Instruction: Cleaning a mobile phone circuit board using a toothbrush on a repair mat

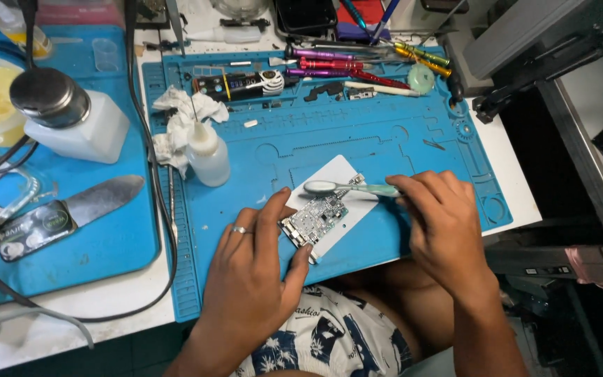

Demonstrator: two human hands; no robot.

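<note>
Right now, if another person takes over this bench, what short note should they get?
Left hand pins the circuit board on the white plate, on the blue mat. Right hand holds a brush, head over the board's far edge. Squeeze bottle and crumpled tissue lie left of the plate; screwdrivers at the mat's far edge. How much is cleaned cannot be told.
</note>
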